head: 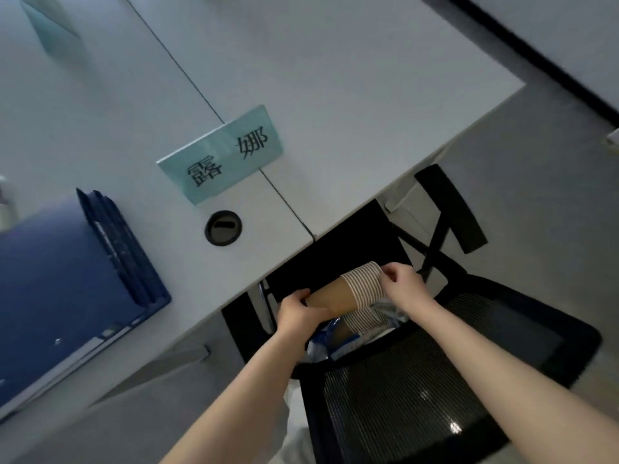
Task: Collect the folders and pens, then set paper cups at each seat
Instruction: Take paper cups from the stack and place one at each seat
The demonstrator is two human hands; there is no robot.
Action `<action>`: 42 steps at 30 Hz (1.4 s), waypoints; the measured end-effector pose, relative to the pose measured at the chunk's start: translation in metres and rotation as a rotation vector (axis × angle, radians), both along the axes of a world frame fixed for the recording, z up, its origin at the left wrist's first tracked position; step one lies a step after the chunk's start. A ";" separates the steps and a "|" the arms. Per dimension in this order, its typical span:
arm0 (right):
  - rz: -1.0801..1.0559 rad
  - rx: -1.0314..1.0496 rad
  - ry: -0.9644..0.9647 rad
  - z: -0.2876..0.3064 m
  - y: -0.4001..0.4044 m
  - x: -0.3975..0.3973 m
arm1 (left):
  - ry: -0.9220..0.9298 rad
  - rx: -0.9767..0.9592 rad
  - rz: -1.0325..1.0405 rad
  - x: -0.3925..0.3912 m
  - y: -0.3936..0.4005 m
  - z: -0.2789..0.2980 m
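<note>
Blue folders [63, 283] lie stacked on the white table [335, 95] at the near-left edge, w/ a teal name card [221, 154] and a round black cable grommet [223, 227] to their right. Further right, below the table edge and over a black mesh chair [435, 380], the left hand [298, 313] has its fingers curled round the brown end of a stack of paper cups [348, 291] held sideways – the right hand [403, 284] pinches the striped rim end. Just under the cups, more cups sit in a clear plastic wrapper w/ blue print [335, 339] on the seat.
</note>
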State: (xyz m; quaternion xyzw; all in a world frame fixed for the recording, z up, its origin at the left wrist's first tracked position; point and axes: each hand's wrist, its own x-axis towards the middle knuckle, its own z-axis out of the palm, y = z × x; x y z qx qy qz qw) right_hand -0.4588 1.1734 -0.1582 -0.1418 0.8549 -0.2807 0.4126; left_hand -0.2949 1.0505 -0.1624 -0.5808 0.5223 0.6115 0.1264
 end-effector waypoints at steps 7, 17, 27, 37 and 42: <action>0.054 -0.226 0.043 0.102 -0.004 0.066 | 0.015 -0.304 -0.201 0.070 0.005 0.076; 0.396 -0.349 0.070 0.178 -0.024 0.123 | 0.154 -0.802 -0.477 0.141 0.015 0.124; 0.677 -0.358 0.202 0.203 -0.056 0.132 | 0.209 -0.994 -0.376 0.146 0.039 0.145; 0.796 -0.339 0.042 0.199 -0.074 0.112 | 0.121 -0.981 -0.293 0.140 0.042 0.145; 0.866 -0.300 0.117 0.193 -0.081 0.107 | 0.104 -0.965 -0.289 0.132 0.041 0.146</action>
